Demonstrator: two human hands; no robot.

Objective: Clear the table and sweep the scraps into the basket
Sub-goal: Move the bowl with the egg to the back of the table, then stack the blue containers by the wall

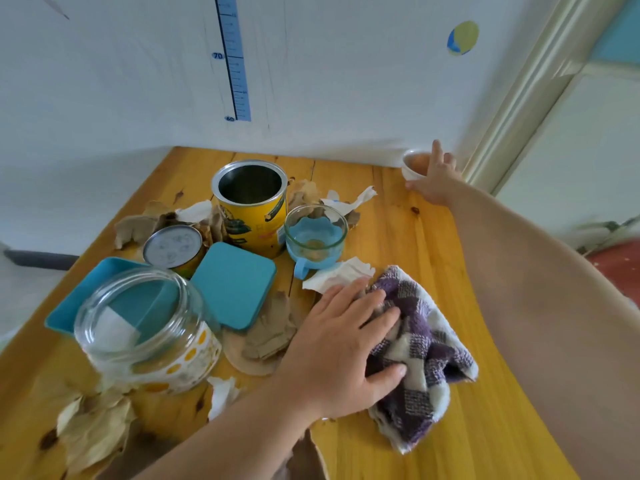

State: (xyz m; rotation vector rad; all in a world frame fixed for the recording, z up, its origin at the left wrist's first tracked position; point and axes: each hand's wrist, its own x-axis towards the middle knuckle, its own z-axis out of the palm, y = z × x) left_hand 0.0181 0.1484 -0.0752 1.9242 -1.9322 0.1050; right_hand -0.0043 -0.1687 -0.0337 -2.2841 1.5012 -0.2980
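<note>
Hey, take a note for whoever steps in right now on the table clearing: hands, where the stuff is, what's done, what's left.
Left hand presses flat on the checked cloth, right of the clutter. Right hand is at the small white bowl in the far right corner; blur hides whether it grips.
On the table: yellow tin, glass cup, small can, teal lid, teal box, glass jar.
Dried leaves and paper scraps lie among them.
Done: nothing visibly cleared.
Left: remove the items, sweep scraps; no basket in view.
</note>
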